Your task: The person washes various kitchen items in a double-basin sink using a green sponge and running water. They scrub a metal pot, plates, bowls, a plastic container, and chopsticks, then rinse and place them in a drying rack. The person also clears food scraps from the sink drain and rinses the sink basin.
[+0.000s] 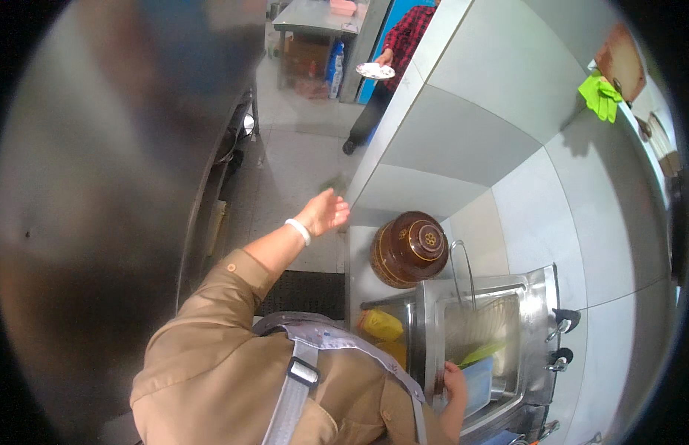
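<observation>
My left hand [324, 214], with a white bangle at the wrist, is stretched out over the floor. Its fingers are extended and loosely apart, holding nothing. A blurred green thing [336, 182] shows just beyond the fingertips; whether it is in the air or on the floor is unclear. My right hand [454, 381] rests at the near rim of the stainless steel sink [428, 334], fingers bent, beside a light blue plastic container [478, 384]. The frame does not settle whether it grips anything. A bright green item [482, 352] lies next to the container in the sink.
A lidded brown glazed jar [411, 250] stands beyond the sink, by a low tiled wall. Further off, a person in a checked shirt holds a plate [375, 70] near a table [313, 16]. Green gloves [600, 95] hang at a ledge. A large metal surface [110, 167] is at left.
</observation>
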Demonstrator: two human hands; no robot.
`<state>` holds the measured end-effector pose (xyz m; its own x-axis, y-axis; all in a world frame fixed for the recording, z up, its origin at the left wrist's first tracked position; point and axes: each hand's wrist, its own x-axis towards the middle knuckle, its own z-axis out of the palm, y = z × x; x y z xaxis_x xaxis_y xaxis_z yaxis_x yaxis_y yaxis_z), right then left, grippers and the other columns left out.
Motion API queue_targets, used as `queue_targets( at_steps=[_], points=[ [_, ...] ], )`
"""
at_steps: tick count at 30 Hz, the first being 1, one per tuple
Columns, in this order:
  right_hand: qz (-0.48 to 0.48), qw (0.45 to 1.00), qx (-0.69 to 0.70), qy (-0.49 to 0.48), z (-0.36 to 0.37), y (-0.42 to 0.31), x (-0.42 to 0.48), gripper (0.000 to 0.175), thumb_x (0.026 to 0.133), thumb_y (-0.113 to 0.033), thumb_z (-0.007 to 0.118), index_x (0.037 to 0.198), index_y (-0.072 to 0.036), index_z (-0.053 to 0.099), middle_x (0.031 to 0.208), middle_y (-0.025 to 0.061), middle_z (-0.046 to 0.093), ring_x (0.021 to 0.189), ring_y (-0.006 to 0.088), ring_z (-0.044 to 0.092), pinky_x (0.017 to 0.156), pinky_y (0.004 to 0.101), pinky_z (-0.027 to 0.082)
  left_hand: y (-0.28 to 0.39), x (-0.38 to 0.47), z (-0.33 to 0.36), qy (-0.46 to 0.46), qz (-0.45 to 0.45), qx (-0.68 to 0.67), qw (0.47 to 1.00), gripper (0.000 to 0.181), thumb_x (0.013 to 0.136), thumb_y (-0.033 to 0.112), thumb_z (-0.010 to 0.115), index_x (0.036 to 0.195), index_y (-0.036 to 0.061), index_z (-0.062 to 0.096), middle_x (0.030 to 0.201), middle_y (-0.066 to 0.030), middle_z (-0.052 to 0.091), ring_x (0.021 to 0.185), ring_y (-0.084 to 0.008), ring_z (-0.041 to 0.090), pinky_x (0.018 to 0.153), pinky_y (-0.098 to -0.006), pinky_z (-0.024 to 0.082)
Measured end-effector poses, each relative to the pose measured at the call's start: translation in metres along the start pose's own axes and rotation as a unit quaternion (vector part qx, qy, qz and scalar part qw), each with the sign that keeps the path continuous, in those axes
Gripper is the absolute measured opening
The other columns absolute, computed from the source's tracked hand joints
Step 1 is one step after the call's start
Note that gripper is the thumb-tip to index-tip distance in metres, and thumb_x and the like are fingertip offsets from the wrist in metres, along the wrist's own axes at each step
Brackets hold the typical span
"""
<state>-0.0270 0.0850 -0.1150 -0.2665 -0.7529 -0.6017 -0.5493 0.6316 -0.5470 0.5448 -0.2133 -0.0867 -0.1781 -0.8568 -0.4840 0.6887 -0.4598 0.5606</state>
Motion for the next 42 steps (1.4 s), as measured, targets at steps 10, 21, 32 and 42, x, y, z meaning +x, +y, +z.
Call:
queue_targets(
  at_steps=[10, 21, 32, 42],
  points=[
    [-0.05, 0.99, -0.129, 0.031, -0.003, 0.001, 0.002, 0.028, 0.091, -0.019, 0.053, 0.109, -0.002, 0.067, 0.089, 0.0109, 0.069, 0.081, 0.0238, 0.065, 0.076, 0.0349, 0.051, 0.109, 0.134, 0.067, 0.064, 0.13, -0.034, 0.989, 0.09, 0.089, 0.062, 0.05, 0.151, 0.0066, 0.015, 0.155, -0.0199, 0.017, 0.125, -0.0332, 0.045, 0.106, -0.042, 0.034],
    [-0.044, 0.929, -0.069, 0.36, 0.029, -0.005, -0.046, 0.024, 0.092, -0.015, 0.054, 0.105, 0.001, 0.065, 0.096, 0.016, 0.067, 0.088, 0.0252, 0.063, 0.082, 0.0353, 0.048, 0.172, 0.261, 0.097, 0.136, 0.145, -0.021, 0.98, 0.074, 0.088, 0.053, 0.058, 0.144, 0.0124, 0.033, 0.146, -0.0154, 0.032, 0.115, -0.038, 0.05, 0.1, -0.0536, 0.038],
    [0.17, 0.884, 0.153, 0.408, 0.088, -0.07, -0.082, 0.027, 0.092, -0.026, 0.054, 0.1, -0.004, 0.068, 0.086, 0.0177, 0.068, 0.084, 0.0283, 0.067, 0.076, 0.0371, 0.051, 0.19, 0.309, 0.044, -0.11, 0.349, 0.61, 0.702, 0.028, 0.093, 0.014, 0.057, 0.117, -0.0006, 0.059, 0.111, -0.0105, 0.064, 0.1, -0.0239, 0.06, 0.086, -0.0321, 0.05],
    [0.087, 0.867, 0.012, 0.491, 0.088, -0.059, -0.094, 0.022, 0.086, -0.023, 0.059, 0.101, -0.009, 0.067, 0.101, 0.0145, 0.066, 0.099, 0.0344, 0.06, 0.088, 0.0415, 0.048, 0.195, 0.21, 0.087, -0.092, 0.203, 0.141, 0.965, 0.036, 0.097, 0.008, 0.044, 0.13, -0.0064, 0.044, 0.129, -0.018, 0.052, 0.119, -0.0278, 0.051, 0.104, -0.0398, 0.042]
  ],
)
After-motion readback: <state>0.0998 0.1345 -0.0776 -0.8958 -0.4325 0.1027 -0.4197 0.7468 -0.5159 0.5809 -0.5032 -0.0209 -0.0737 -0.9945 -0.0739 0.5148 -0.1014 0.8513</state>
